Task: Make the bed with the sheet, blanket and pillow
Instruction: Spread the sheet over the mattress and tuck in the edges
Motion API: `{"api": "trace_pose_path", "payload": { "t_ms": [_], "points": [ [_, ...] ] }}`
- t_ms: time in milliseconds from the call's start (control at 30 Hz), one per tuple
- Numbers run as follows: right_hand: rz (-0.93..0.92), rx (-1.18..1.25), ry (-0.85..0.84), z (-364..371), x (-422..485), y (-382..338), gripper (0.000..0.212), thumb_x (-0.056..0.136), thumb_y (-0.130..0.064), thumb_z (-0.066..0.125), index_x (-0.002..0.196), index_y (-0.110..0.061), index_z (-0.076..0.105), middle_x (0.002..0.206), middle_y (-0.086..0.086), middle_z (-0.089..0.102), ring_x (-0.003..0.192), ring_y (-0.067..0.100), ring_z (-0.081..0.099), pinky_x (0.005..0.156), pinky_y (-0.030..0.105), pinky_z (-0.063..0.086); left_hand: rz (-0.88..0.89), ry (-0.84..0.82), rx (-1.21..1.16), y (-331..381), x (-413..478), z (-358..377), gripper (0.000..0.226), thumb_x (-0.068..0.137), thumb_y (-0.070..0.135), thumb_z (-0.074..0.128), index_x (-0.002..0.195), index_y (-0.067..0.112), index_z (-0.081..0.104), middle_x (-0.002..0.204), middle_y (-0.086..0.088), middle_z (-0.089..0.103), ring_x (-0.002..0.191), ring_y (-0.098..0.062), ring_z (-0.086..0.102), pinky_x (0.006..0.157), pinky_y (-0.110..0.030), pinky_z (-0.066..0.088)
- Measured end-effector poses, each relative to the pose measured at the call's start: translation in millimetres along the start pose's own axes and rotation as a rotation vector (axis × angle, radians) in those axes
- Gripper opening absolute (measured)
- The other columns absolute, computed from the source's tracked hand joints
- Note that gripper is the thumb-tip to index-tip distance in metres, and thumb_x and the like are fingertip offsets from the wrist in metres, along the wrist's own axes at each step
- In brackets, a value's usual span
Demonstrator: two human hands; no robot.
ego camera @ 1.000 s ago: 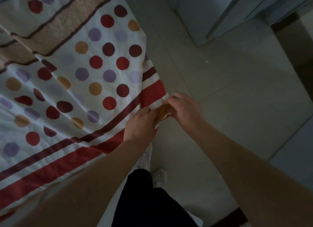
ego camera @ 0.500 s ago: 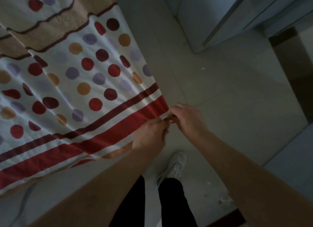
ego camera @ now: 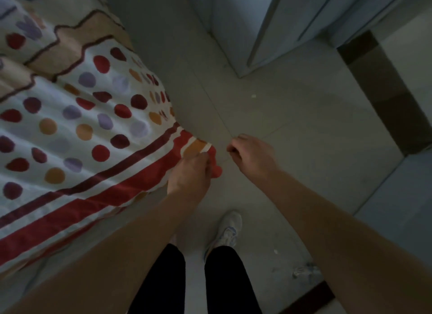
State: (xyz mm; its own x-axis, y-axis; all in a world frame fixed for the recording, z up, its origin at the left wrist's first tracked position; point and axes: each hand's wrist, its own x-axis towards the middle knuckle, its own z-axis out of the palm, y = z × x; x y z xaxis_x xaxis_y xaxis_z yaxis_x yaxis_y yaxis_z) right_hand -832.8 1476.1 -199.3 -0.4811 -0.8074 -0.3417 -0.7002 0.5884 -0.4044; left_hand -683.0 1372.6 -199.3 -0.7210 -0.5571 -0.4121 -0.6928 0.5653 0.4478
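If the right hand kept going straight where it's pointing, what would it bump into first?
Probably the red-striped corner of the white polka-dot fabric blanket, gripped by the left hand. The right hand points up-left toward it across a gap, though depth is unclear.

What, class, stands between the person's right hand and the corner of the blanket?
Nothing visible does. Only an open gap above the floor separates the right hand from the blanket corner, which the left hand grips.
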Motion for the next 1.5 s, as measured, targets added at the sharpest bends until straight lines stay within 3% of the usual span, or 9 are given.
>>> {"api": "trace_pose_path", "payload": {
  "t_ms": [100, 233, 567, 833, 967, 1100, 1300, 1500],
  "points": [
    [-0.008, 0.040, 0.072, -28.5, 5.2, -6.3, 0.015, 0.096, -0.021, 0.059, 0.106, -0.020, 0.069, 0.105, -0.001, 0.066, 0.100, 0.021, 0.062, 0.074, 0.033, 0.047, 0.017, 0.048, 0.022, 21.7, 11.5, -30.8, 0.021, 0.097, 0.024, 0.056, 0.115, 0.018, 0.064, 0.112, -0.001, 0.062, 0.102, -0.021, 0.061, 0.085, -0.039, 0.053],
    [-0.036, 0.092, 0.150, -93.2, 16.0, -28.5, 0.018, 0.094, -0.020, 0.060, 0.108, -0.019, 0.069, 0.107, 0.000, 0.067, 0.100, 0.023, 0.064, 0.080, 0.039, 0.052, 0.036, 0.172, 0.054, 52.2, 23.9, -95.8, 0.029, 0.099, 0.027, 0.056, 0.127, 0.022, 0.060, 0.123, 0.001, 0.062, 0.108, -0.019, 0.061, 0.091, -0.035, 0.052],
    [-0.130, 0.007, 0.458, -300.2, 20.0, -113.8, 0.038, 0.097, -0.029, 0.055, 0.135, -0.025, 0.058, 0.129, -0.001, 0.062, 0.121, 0.022, 0.057, 0.095, 0.042, 0.050, 0.249, 0.496, 0.106, 144.4, 34.2, -307.4, 0.036, 0.095, 0.027, 0.060, 0.131, 0.020, 0.059, 0.127, -0.007, 0.063, 0.110, -0.032, 0.062, 0.090, -0.041, 0.052],
    [-0.253, 0.019, 0.688, -430.4, -34.4, -180.8, 0.048, 0.097, -0.032, 0.058, 0.142, -0.019, 0.052, 0.132, 0.002, 0.062, 0.118, 0.024, 0.060, 0.092, 0.047, 0.053, 0.434, 0.648, 0.132, 221.4, -28.5, -429.4, 0.051, 0.094, 0.033, 0.063, 0.142, 0.025, 0.049, 0.135, -0.001, 0.061, 0.117, -0.028, 0.062, 0.094, -0.043, 0.052],
    [-0.258, -0.043, 0.761, -504.2, -58.8, -205.0, 0.049, 0.100, -0.035, 0.054, 0.147, -0.023, 0.047, 0.139, -0.002, 0.057, 0.123, 0.020, 0.057, 0.095, 0.040, 0.052, 0.450, 0.730, 0.187, 256.1, -64.7, -500.2, 0.052, 0.097, 0.034, 0.059, 0.146, 0.027, 0.044, 0.140, -0.001, 0.057, 0.124, -0.024, 0.058, 0.098, -0.039, 0.049],
    [-0.324, -0.039, 0.905, -585.9, -89.0, -233.0, 0.048, 0.101, -0.036, 0.052, 0.147, -0.022, 0.046, 0.133, -0.003, 0.060, 0.111, 0.017, 0.061, 0.091, 0.035, 0.054, 0.503, 0.869, 0.171, 301.5, -97.5, -582.8, 0.051, 0.099, 0.035, 0.057, 0.147, 0.027, 0.042, 0.147, 0.001, 0.050, 0.132, -0.021, 0.050, 0.104, -0.039, 0.045],
    [-0.458, -0.035, 1.116, -709.4, -143.8, -278.6, 0.053, 0.102, -0.039, 0.053, 0.151, -0.022, 0.040, 0.147, -0.002, 0.051, 0.128, 0.016, 0.053, 0.102, 0.035, 0.049, 0.643, 1.075, 0.091, 381.9, -159.7, -690.3, 0.055, 0.097, 0.037, 0.058, 0.149, 0.027, 0.042, 0.154, 0.002, 0.043, 0.141, -0.020, 0.040, 0.112, -0.046, 0.040],
    [-0.597, 0.089, 1.220, -789.5, -205.9, -307.7, 0.059, 0.099, -0.039, 0.059, 0.152, -0.022, 0.039, 0.149, -0.002, 0.049, 0.133, 0.013, 0.048, 0.109, 0.033, 0.043, 0.806, 1.152, 0.021, 434.4, -222.5, -746.8, 0.059, 0.094, 0.035, 0.061, 0.149, 0.030, 0.040, 0.155, 0.005, 0.040, 0.141, -0.015, 0.038, 0.113, -0.034, 0.033]
  ]
}}
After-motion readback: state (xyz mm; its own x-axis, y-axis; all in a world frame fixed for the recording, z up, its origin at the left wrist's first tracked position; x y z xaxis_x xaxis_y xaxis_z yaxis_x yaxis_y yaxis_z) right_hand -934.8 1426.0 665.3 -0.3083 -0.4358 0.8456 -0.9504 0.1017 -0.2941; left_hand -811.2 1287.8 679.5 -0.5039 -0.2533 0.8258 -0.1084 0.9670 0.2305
